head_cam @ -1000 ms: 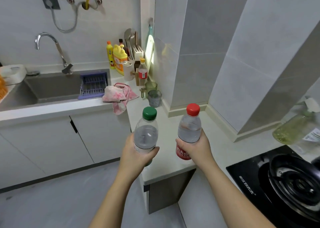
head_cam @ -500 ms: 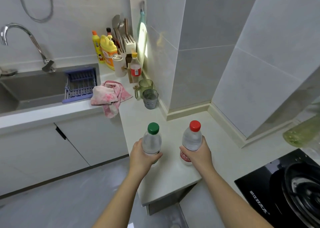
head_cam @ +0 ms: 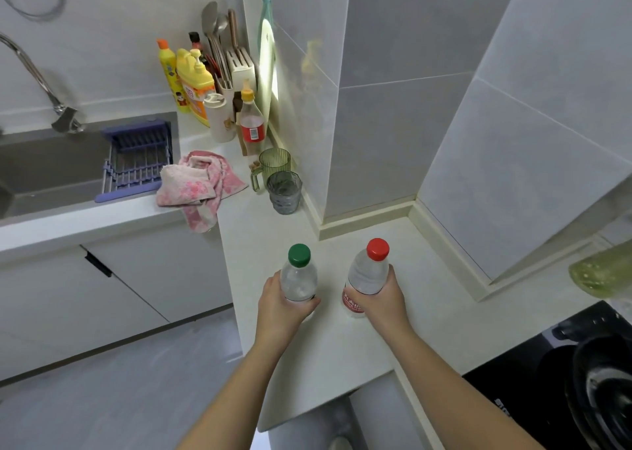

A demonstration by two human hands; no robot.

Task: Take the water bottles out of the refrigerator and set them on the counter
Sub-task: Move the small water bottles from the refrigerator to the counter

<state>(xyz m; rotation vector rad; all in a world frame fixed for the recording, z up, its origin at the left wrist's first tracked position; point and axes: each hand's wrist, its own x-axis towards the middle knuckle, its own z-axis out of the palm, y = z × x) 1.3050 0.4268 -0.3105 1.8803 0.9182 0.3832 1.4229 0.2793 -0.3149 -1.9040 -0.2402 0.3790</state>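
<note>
Bottles first: the green-capped bottle (head_cam: pixel 298 278) and the red-capped bottle (head_cam: pixel 369 275) stand upright side by side, a little apart, over the near part of the pale bench (head_cam: pixel 359 354). The left hand (head_cam: pixel 284 309) has its grip clamped round the green-capped bottle's lower body, hiding its base. The right hand (head_cam: pixel 383 304) is wrapped round the red-capped bottle above its red label, and that bottle's base appears to meet the bench.

Farther back, near the wall, a grey tumbler (head_cam: pixel 284 193) sits just in front of a green mug (head_cam: pixel 273 167). A pink towel (head_cam: pixel 198 184) is draped over the bench edge beside a purple rack (head_cam: pixel 136 162) set on the sink (head_cam: pixel 51 169). A black stove (head_cam: pixel 547 381) lies at the right.
</note>
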